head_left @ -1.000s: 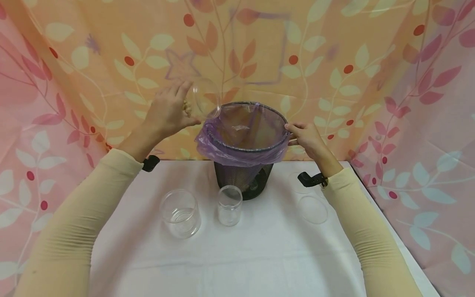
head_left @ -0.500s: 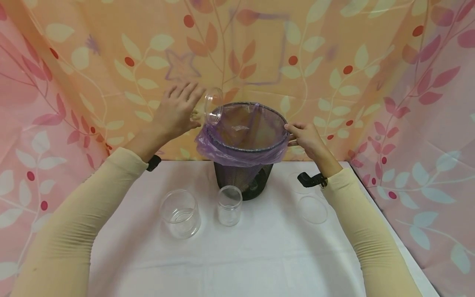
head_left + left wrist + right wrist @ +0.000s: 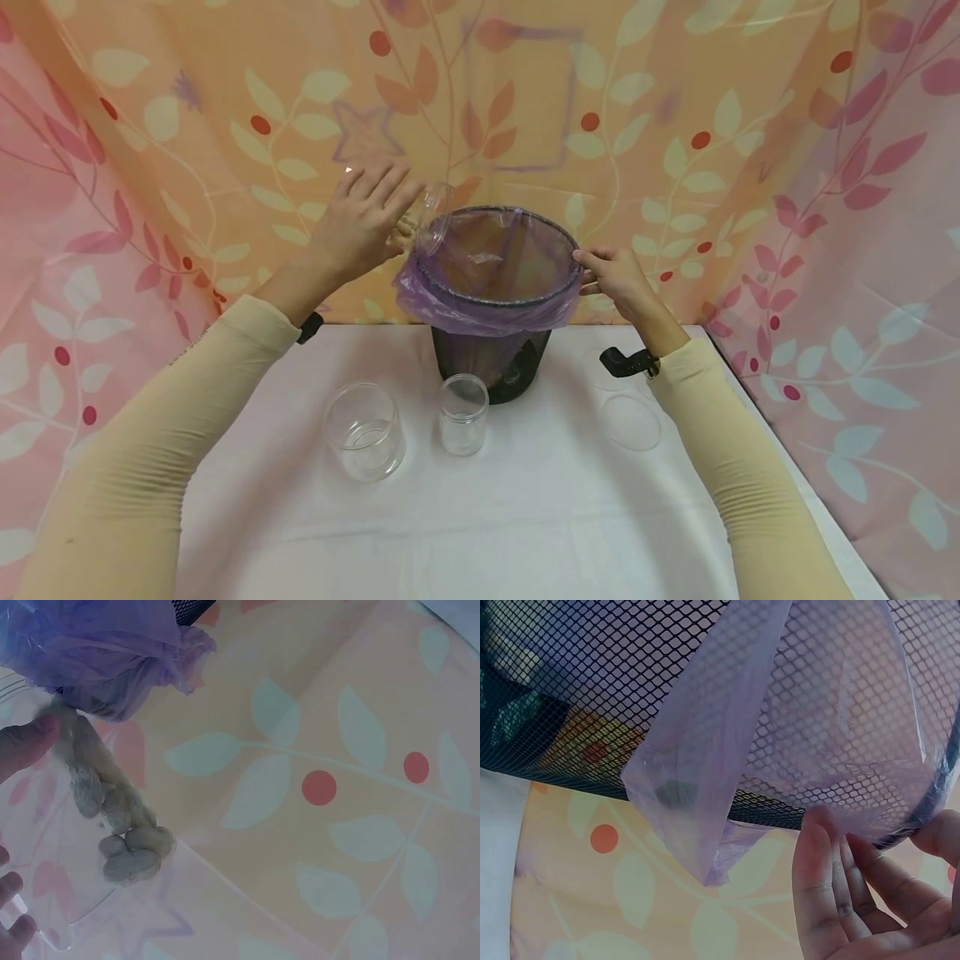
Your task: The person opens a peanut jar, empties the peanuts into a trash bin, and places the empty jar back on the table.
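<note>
My left hand (image 3: 367, 221) grips a clear jar (image 3: 437, 218) by its side, tipped over with its mouth toward the left rim of a black mesh bin (image 3: 495, 375). In the left wrist view, beige oval pieces like unshelled peanuts (image 3: 133, 855) lie along the inside of the jar, near my thumb (image 3: 28, 742). A thin purple bag (image 3: 491, 315) lines the bin and folds over its rim. At the bin's right side, my right hand (image 3: 615, 275) pinches the rim; the right wrist view has its fingers (image 3: 817, 892) against the mesh and bag.
On the white-covered table (image 3: 480, 542), a wide clear jar (image 3: 367, 433) and a narrower one (image 3: 463, 421) stand before the bin. Clear round lids (image 3: 632, 423) lie to the right. Patterned cloth (image 3: 517, 100) hangs behind and at both sides.
My left hand has moved slightly to the right with the jar, tipping it further toward the bin. The right hand keeps its place on the rim.
</note>
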{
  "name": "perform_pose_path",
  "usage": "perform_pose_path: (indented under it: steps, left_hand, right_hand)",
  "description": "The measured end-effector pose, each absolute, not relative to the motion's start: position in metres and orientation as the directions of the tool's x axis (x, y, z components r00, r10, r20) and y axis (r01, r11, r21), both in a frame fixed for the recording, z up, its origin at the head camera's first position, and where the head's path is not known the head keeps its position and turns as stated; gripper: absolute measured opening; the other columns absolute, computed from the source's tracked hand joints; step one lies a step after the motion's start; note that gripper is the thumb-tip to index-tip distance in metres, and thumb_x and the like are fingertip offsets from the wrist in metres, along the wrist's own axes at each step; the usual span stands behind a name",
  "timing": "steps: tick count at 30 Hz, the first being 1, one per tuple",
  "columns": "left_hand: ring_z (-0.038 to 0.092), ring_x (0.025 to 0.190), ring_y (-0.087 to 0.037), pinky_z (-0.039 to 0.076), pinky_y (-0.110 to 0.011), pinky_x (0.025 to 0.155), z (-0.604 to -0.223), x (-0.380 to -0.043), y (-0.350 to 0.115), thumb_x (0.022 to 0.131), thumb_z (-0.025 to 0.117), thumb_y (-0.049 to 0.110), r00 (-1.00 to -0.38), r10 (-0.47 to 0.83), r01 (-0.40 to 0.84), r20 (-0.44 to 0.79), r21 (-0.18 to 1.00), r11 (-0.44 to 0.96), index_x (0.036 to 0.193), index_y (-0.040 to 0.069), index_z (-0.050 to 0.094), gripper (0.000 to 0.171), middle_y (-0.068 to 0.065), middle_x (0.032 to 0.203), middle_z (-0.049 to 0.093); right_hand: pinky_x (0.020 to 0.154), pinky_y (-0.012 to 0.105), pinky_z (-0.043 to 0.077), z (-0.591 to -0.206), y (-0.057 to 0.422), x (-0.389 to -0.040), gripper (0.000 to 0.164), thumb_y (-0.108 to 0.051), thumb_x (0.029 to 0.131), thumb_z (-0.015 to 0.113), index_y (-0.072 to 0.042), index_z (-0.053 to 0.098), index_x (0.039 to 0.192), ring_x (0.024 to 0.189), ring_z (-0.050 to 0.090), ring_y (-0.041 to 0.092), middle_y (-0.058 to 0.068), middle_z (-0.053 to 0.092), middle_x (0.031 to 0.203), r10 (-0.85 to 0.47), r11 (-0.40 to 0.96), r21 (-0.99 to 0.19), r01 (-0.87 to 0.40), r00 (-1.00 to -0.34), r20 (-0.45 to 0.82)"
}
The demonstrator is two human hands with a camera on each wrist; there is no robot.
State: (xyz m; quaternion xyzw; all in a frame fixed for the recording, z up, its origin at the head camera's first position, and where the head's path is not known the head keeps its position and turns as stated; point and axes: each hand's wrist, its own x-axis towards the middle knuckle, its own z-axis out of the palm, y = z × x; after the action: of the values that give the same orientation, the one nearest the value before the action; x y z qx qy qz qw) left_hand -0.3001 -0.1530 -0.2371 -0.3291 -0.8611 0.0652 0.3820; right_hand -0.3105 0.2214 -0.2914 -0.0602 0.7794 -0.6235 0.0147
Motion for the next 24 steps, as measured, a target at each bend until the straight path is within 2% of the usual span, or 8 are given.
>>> perform_pose_path:
  steps: [5, 14, 24]
  left_hand:
    - [0.037, 0.138, -0.036, 0.03, -0.055, 0.112, -0.2377, -0.2994, -0.1519, 0.06, 0.094, 0.021, -0.469, 0.63, 0.52, 0.619, -0.383, 0.764, 0.142, 0.009, 0.042, 0.098, -0.018, 0.147, 0.044]
    - [0.041, 0.135, -0.035, 0.034, -0.052, 0.109, -0.2381, -0.3019, -0.149, 0.059, 0.092, 0.019, -0.364, 0.687, 0.47, 0.629, -0.513, 0.718, 0.142, 0.011, 0.044, 0.096, -0.017, 0.143, 0.048]
    - [0.036, 0.143, -0.029, 0.027, -0.05, 0.114, -0.2383, -0.2971, -0.1462, 0.065, 0.09, 0.016, -0.397, 0.719, 0.484, 0.57, -0.535, 0.692, 0.149, 0.016, 0.039, 0.098, -0.012, 0.154, 0.039]
  right_hand:
    - [0.062, 0.019, 0.057, -0.2916, 0.2211, -0.3103, 0.044, -0.019, 0.1, 0.053, 0.016, 0.05, 0.126, 0.063, 0.064, 0.004, -0.012, 0.062, 0.071, -0.114, 0.22, -0.973, -0.072, -0.992, 0.048]
    - [0.063, 0.019, 0.057, -0.2899, 0.2202, -0.31, 0.042, -0.021, 0.1, 0.054, 0.015, 0.051, 0.123, 0.062, 0.064, 0.004, -0.012, 0.061, 0.07, -0.102, 0.24, -0.968, -0.076, -0.993, 0.053]
    - [0.061, 0.018, 0.056, -0.2908, 0.2191, -0.3095, 0.042, -0.021, 0.1, 0.053, 0.014, 0.051, 0.125, 0.062, 0.063, 0.003, -0.012, 0.061, 0.068, -0.093, 0.234, -0.97, -0.061, -0.995, 0.04]
